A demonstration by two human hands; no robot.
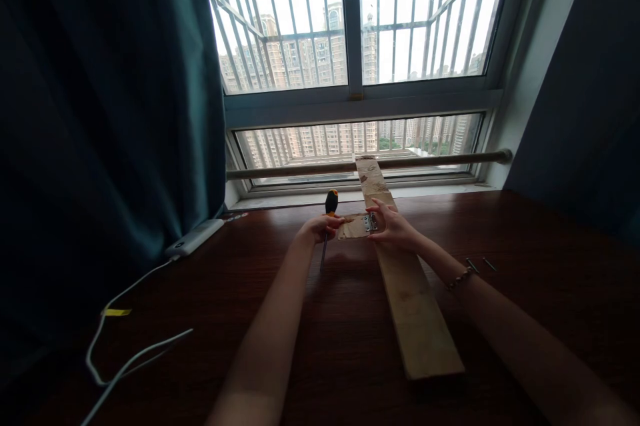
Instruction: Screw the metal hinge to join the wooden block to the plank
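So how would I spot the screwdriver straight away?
From the window, drop to the dark reddish surface. Left of the long pale plank, at the left hand, is the screwdriver. Only it has a black-and-orange handle and slim shaft.

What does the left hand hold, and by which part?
The short wooden board, by its left end; whether the hand also grips the screwdriver is unclear.

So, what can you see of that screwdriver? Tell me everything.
The screwdriver has a chunky black handle with yellow-orange accents and a slim, straight, metal-looking shaft. Its handle points toward the window; the shaft runs the opposite way, slanting slightly left in the picture. The left hand crosses its middle; whether it grips or merely covers it is unclear. Below shows the dark reddish-brown tabletop; contact there and the tip's shape can't be made out.
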